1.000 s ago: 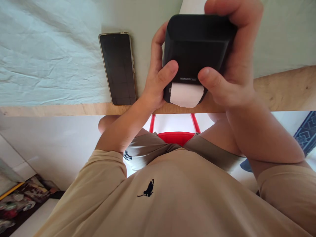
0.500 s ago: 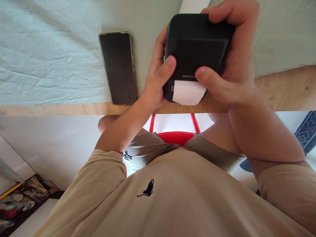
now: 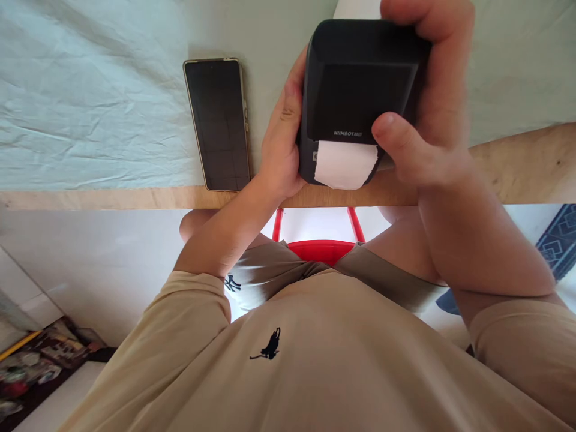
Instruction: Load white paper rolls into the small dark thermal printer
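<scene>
Between my hands, above the table's front edge, is a black label printer (image 3: 360, 96) with "NIIMBOT" lettering on its face. A short piece of white paper (image 3: 346, 165) with a torn edge sticks out of its near end. My left hand (image 3: 283, 135) is closed along the printer's left side, its thumb lying against that side and the other fingers hidden behind. My right hand (image 3: 436, 90) grips the right side, thumb on the front near the lettering and fingers over the top corner.
A dark-screened phone (image 3: 216, 123) lies on the pale green cloth (image 3: 112, 108) left of the printer. Behind the printer a white object (image 3: 357, 8) shows partly. The wooden table edge (image 3: 526, 168) runs across in front, with a red stool (image 3: 320, 252) below.
My left thumb has moved off the printer's front face to its side. The right thumb has shifted slightly right and up, and the printer has tilted a little.
</scene>
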